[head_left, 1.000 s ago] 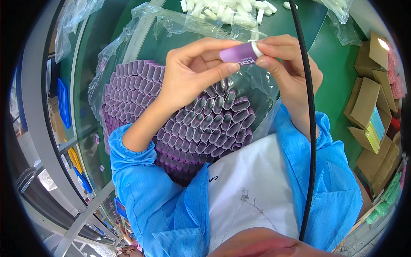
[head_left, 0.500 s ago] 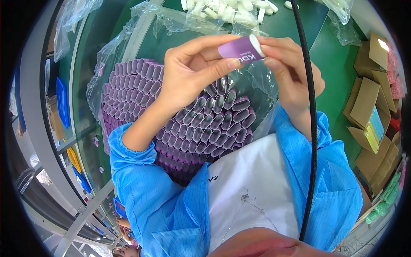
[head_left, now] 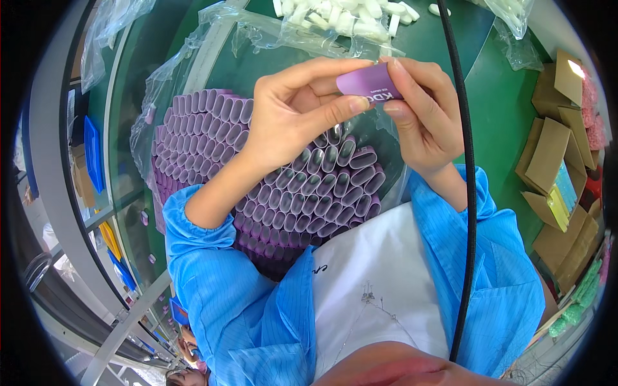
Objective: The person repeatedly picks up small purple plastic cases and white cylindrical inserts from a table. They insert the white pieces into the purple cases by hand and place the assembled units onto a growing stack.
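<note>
Purple, from pale lilac at its left end to a deeper tone at its right, a short flattened tube (head_left: pixel 365 80) with white lettering is held up between two bare hands in the head view, upper middle. The left hand (head_left: pixel 290 106) pinches its left end between thumb and fingers; the right hand (head_left: pixel 428 109), fingers bent, has thumb and forefinger closed on the right end, covering that edge. Below and to the left, similar purple tubes (head_left: pixel 290 199) stand packed, oval mouths up. Beyond the hands lie crumpled clear plastic (head_left: pixel 257 32) and loose white pieces (head_left: pixel 347 16). A black cable (head_left: pixel 465 161) runs down just beside the right hand; past it, green tabletop (head_left: pixel 496 109) stretches toward open cardboard boxes (head_left: pixel 547 154). A grey metal frame (head_left: pixel 55 161) bounds the far left.
</note>
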